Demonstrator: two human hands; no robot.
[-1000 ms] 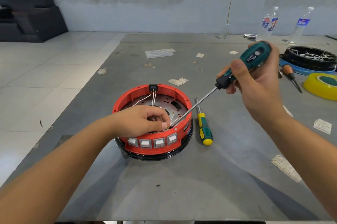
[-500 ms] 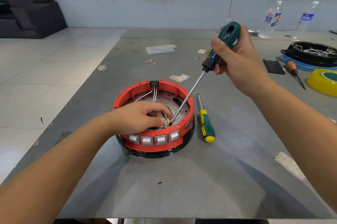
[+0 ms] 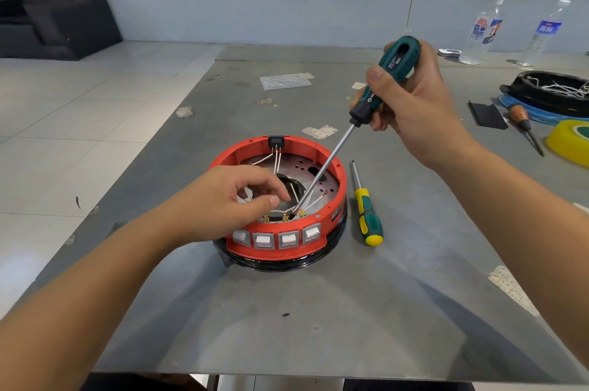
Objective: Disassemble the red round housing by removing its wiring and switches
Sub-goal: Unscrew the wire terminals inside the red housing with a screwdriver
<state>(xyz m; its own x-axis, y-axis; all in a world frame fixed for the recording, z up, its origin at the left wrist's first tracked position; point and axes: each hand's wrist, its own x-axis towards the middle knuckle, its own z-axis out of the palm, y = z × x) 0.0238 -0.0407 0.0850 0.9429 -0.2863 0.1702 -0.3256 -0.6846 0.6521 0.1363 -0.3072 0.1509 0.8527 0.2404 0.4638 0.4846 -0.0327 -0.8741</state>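
A red housing (image 3: 331, 199) is seen near the middle of a grey table (image 3: 318, 311), seated on a black ring (image 3: 331, 255). Four grey switches (image 3: 275, 239) are set in a row in its near wall, and a black part (image 3: 276, 141) is clipped to its far rim. White wires (image 3: 277, 161) run across the perforated metal plate inside, ending at brass terminals (image 3: 294, 216) behind the switches. A green screwdriver (image 3: 387, 75) is gripped by the right hand (image 3: 414, 104), fingers and thumb curled round the handle; the shaft slants down into the housing, and its tip is placed among the terminals at the near wall. The left hand (image 3: 223, 202) is held over the housing's left side with fingers loosely curled above the wires; whether a wire is pinched cannot be told. A yellow screwdriver (image 3: 366, 212) lies on the table just beside the housing, to its right. At the far right, a black tray (image 3: 548, 94) of white wire, a yellow tape roll (image 3: 567, 142), a wooden-handled tool (image 3: 522, 123) and two bottles (image 3: 481, 32) are seen.
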